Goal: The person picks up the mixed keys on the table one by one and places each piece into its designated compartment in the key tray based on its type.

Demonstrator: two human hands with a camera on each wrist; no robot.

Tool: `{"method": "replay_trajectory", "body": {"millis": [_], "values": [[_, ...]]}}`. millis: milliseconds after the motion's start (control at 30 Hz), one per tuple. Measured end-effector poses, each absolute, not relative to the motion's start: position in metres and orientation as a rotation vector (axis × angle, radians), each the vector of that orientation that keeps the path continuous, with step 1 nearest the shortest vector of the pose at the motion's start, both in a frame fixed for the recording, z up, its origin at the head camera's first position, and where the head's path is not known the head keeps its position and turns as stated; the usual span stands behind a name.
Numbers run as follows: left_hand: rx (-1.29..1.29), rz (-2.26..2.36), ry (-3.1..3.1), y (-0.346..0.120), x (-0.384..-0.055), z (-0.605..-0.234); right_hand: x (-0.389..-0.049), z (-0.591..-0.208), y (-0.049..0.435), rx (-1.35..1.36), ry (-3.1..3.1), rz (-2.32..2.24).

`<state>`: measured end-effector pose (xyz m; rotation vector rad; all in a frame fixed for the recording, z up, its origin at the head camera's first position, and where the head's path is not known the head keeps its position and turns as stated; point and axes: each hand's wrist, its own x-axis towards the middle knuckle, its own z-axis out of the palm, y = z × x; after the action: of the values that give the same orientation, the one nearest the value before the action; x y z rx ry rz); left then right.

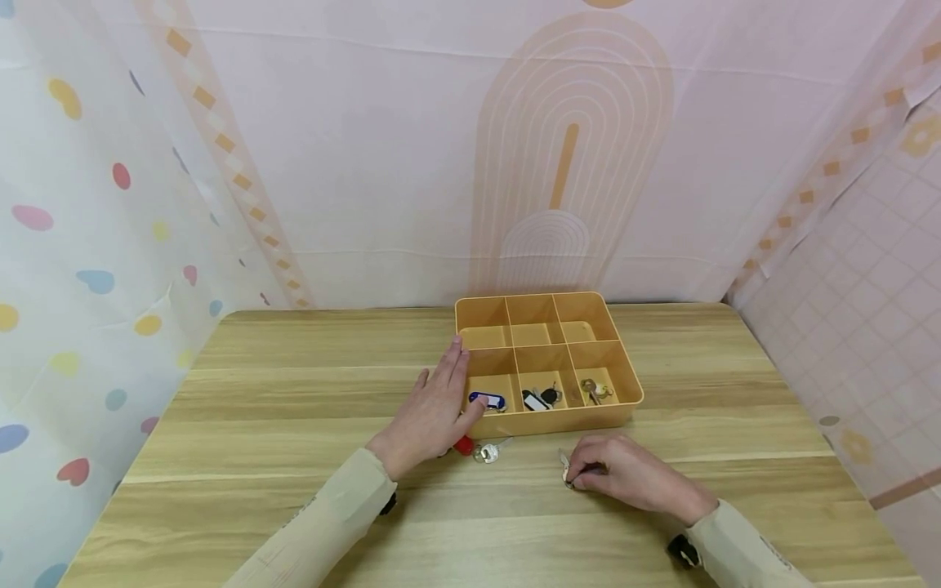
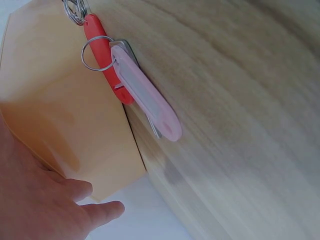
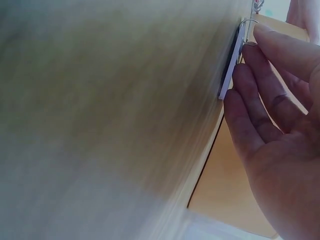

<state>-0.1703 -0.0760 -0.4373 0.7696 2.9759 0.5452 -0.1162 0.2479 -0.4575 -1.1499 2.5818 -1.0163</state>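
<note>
My left hand (image 1: 430, 408) lies with extended fingers against the left side of the yellow divided box (image 1: 559, 420), its thumb over the front rim. On the table in front of the box, my right hand (image 1: 625, 469) pinches the ring of a key (image 1: 564, 460) with a dark, pale-edged tag (image 3: 232, 65). A red key tag (image 1: 464, 445) with a silver key (image 1: 491, 452) lies by the box's front wall. Against it rests a pink key tag (image 2: 147, 95) with its own ring, seen in the left wrist view.
The front compartments hold keys with a blue tag (image 1: 487, 400), keys with a black-and-white tag (image 1: 535, 400), and keys with a yellowish piece (image 1: 594, 390). Behind the wooden table (image 1: 331, 351) hangs a patterned cloth (image 1: 367, 163).
</note>
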Motion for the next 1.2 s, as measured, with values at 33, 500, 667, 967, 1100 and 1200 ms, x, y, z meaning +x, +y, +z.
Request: {"method": "replay_trajectory", "body": {"millis": [33,500,667,967,1100,1200], "values": [[0.769,0.541,2.976,-0.076,-0.17,-0.437,-0.116,-0.457,0.248,-1.147,2.583,-1.016],[0.765,0.549,2.962,-0.077,-0.169,-0.436,-0.112,-0.455,0.251,-1.096,2.615,-1.073],[0.764,0.546,2.957,-0.076,-0.169,-0.436,-0.109,-0.452,0.254,-1.098,2.631,-1.147],[0.768,0.552,2.963,-0.076,-0.17,-0.437,-0.107,-0.448,0.256,-1.101,2.73,-1.192],[0.768,0.549,2.969,-0.076,-0.17,-0.438,-0.106,-0.447,0.256,-1.091,2.757,-1.201],[0.766,0.542,2.974,-0.076,-0.17,-0.438,-0.105,-0.445,0.257,-1.038,2.772,-1.208]]}}
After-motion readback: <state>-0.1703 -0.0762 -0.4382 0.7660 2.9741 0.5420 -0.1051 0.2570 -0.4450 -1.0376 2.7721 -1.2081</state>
